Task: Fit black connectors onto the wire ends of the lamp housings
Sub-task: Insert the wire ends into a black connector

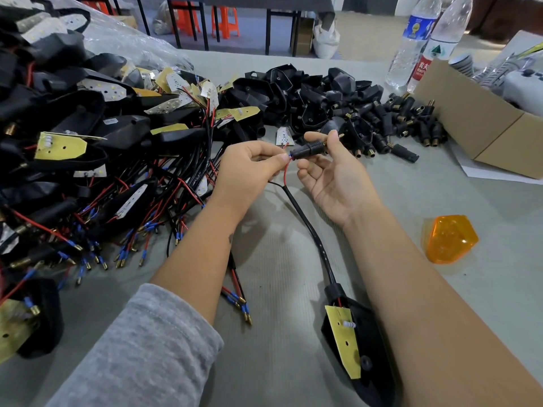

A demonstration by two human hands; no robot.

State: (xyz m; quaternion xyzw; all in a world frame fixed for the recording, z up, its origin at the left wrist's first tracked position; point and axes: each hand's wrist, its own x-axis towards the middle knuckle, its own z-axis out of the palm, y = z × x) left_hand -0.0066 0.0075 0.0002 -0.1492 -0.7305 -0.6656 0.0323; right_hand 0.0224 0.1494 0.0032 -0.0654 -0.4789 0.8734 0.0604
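A black lamp housing (364,353) with a yellow board lies on the grey table in front of me. Its black cable (308,224) runs up to my hands and splits into a red wire (286,171) and a black one. My left hand (249,168) pinches the red wire's blue-sleeved end. My right hand (332,174) holds a black connector (307,149) between thumb and forefinger, its mouth right at that wire end. The other fingers of the right hand are spread.
A big heap of wired lamp housings (88,142) fills the left. Empty black housings (293,95) and loose black connectors (411,124) lie behind my hands. A cardboard box (476,130) and two water bottles (417,39) stand at the right. An orange lens (449,239) lies at the right.
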